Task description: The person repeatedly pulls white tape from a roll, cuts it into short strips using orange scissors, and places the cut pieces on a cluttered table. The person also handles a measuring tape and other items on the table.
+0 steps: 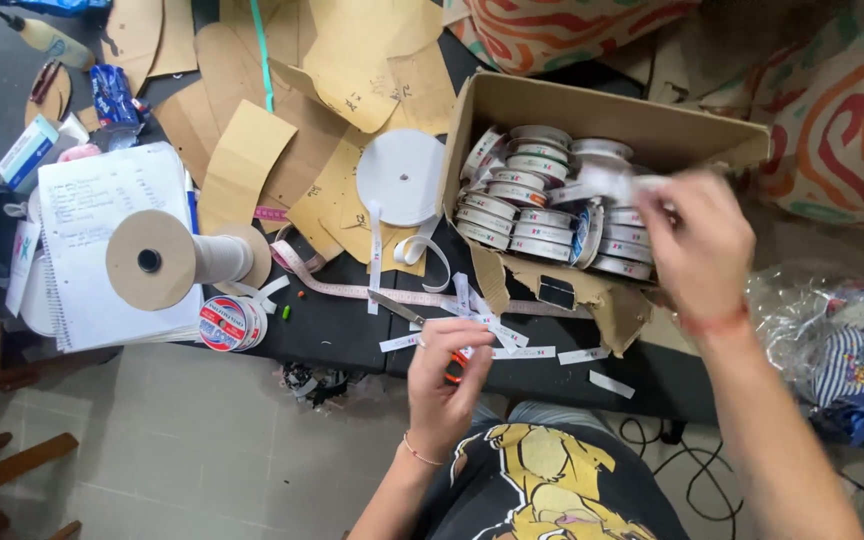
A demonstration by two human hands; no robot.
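My left hand (447, 385) is closed round orange-handled scissors (402, 312), whose blades point up-left over the dark table's front edge. Cut white label strips (512, 350) lie scattered just beside it. My right hand (697, 245), blurred, pinches the free end of a white printed label ribbon (607, 183) above an open cardboard box (592, 110). The box holds several rolls of label ribbon (542, 215) stacked on their sides.
A flat white ribbon reel (402, 177) and a pink measuring tape (332, 283) lie left of the box. A large cardboard spool (157, 260) rests on a spiral notebook (102, 215). Brown paper patterns (282, 90) cover the far table. Patterned fabric (842, 120) and a plastic bag (842, 340) lie at right.
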